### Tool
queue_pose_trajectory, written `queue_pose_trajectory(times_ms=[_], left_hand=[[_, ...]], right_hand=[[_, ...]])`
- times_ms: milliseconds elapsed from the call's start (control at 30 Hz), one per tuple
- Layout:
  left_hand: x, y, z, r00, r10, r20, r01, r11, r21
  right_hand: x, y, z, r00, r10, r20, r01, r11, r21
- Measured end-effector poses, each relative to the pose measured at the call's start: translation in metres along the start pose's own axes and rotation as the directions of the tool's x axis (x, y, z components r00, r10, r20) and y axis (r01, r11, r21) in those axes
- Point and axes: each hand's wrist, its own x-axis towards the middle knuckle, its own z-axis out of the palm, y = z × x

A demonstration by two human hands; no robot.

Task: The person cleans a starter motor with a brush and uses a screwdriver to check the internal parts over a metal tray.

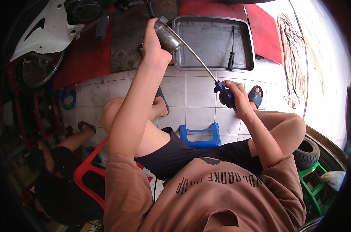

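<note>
Grey metal makes up the round part [170, 40] at the top middle of the frame, by the left edge of the tray [202, 46], and from afar I see the left hand [153, 45] holding its left side, most fingers hidden from me. I think it is hard and a bit heavy, maybe slippery, so I'd grip its fat middle. Right of centre, the right hand [239, 101] curls around a blue handle [228, 98], whose long thin rod [198, 60] reaches the part's upper end.
</note>
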Motion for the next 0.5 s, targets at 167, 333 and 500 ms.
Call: queue_pose_trajectory(times_ms=[167, 333, 500], left_hand=[[-0.001, 0.002, 0.000, 1.000, -0.004, 0.006, 0.004, 1.000, 0.006], [-0.002, 0.001, 0.001, 1.000, 0.012, -0.023, -0.011, 1.000, 0.027], [-0.006, 0.000, 0.005, 1.000, 0.001, -0.003, -0.001, 0.999, 0.033]], right_hand=[[0.001, 0.006, 0.005, 0.983, -0.173, -0.058, 0.154, 0.955, -0.253], [-0.003, -0.003, 0.015, 0.986, -0.158, -0.059, 0.148, 0.979, -0.139], [0.002, 0.008, 0.002, 0.999, -0.033, 0.020, 0.036, 0.982, -0.184]])
